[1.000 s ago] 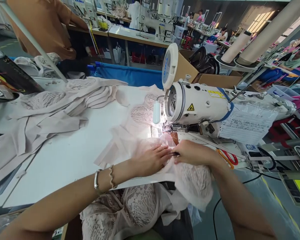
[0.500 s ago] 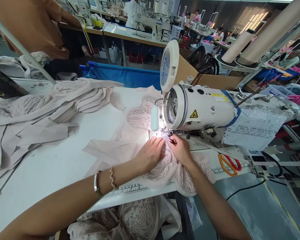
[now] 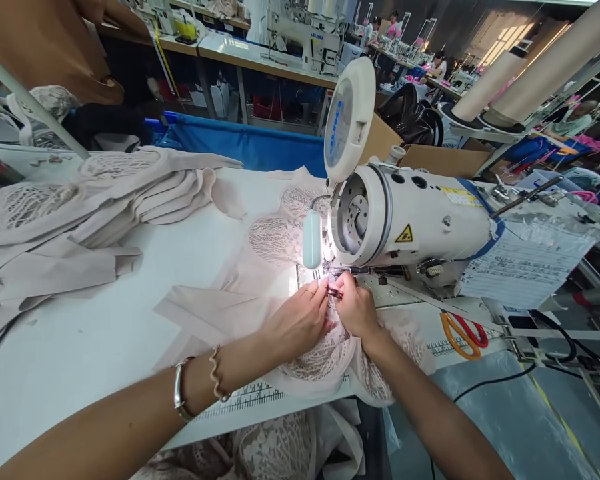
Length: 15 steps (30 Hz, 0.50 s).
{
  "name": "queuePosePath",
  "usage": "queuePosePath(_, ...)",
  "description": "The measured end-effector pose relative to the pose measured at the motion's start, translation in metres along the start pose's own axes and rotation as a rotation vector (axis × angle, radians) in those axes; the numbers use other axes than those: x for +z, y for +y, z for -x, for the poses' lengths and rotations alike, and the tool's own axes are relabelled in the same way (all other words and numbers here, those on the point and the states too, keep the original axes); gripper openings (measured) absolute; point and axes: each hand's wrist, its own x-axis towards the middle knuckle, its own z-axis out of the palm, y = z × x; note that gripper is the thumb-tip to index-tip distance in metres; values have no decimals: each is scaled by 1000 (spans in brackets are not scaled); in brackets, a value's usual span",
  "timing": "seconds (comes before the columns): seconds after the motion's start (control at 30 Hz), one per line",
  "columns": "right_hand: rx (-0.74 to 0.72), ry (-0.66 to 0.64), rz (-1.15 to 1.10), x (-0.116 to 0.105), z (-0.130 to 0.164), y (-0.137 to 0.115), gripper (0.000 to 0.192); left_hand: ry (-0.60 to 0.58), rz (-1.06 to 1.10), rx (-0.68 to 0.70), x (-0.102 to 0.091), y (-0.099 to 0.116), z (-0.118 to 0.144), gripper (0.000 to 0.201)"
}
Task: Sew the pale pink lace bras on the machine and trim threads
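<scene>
And it looks partway done: the lace garment (image 3: 313, 363) is at the sewing machine's (image 3: 420, 213) near side, left hand (image 3: 300, 319) grip pinching its edge, right hand (image 3: 357, 308) grip pinching a small dark tool (image 3: 335, 293), stacked pieces (image 3: 167, 193) lying left on the surface (image 3: 180, 257).

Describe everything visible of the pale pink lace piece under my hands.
The pale pink, soft-looking lace piece has an openwork pattern and a smooth border. It lies rumpled on the smooth white table, at the near edge, in front of the white, round-armed sewing machine. The bare left hand and bare right hand touch it, close together. Whether the pale plain fabric on its left is joined, I cannot tell.
</scene>
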Motion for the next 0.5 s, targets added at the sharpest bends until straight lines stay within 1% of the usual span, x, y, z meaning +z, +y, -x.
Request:
queuePosePath(0.1,-72,27,28,3,-1,-1,14,1,102,-13,0,-5,-1,41)
queuePosePath(0.17,-110,61,49,4,-1,0,18,-8,122,-14,-2,-7,-1,37)
queuePosePath(0.23,-145,99,54,3,2,1,20,-7,103,-11,-4,-9,-1,37)
queuePosePath(0.37,-227,170,41,-1,10,4,26,8,68,-9,-4,-9,-1,45)
queuePosePath(0.43,-244,178,52,-2,14,5,31,2,55,-9,-4,-8,-2,48)
queuePosePath(0.5,-251,164,70,-2,17,6,35,-12,56,-9,-4,-8,-2,46)
